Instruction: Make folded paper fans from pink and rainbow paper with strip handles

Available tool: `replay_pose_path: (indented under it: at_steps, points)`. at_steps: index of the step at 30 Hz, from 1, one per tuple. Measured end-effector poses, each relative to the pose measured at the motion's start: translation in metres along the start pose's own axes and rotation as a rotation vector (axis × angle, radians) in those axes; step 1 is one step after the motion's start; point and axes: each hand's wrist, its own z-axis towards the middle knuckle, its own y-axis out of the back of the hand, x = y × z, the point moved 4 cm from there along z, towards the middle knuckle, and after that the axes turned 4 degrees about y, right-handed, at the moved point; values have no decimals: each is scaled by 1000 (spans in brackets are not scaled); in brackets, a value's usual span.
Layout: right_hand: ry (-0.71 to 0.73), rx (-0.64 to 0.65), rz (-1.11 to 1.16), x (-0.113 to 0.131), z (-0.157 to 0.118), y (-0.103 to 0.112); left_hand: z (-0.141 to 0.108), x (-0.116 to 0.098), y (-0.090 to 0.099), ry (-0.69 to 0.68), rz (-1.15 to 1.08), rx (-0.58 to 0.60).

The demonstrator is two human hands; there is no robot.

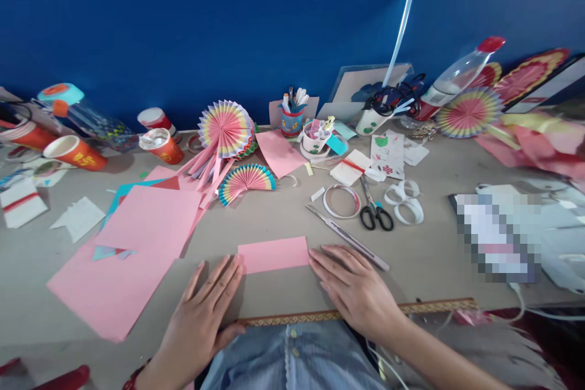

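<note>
On the desk (425,250) there's one knife (348,237), one pair of scissors (372,202), left hand (205,304) and right hand (361,289) just flat, grip unclenched, framing one paper strip (274,255), plain pink, rectangular.

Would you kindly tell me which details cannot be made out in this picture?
All in the head view:
Pink strip: its lower left corner is hidden where the left hand covers it.
Blue sheet: mostly hidden beneath the upper pink sheet.
Phone-like device: its screen is masked by pixel blocks.
Red object at lower left: cut off by the bottom edge.
</note>
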Motion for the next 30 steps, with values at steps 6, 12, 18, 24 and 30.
replay_pose_path:
  at_steps: [6, 12, 18, 24, 30]
  points:
    - [-42, -11, 47, -4, 14, 6, -3, 2, 7, -16, -61, 26]
    - [-97, 33, 53, -10, 52, -10, 34, 12, 15, 183, -273, -65]
    - [-83, 51, 85, -8, 59, -21, 77, 12, 9, 90, -326, -33]
    - [-46, -3, 90, -6, 58, -19, 82, 10, 12, 51, -332, -114]
    - [57, -69, 58, -4, 59, -17, 83, 10, 19, -12, -268, -178]
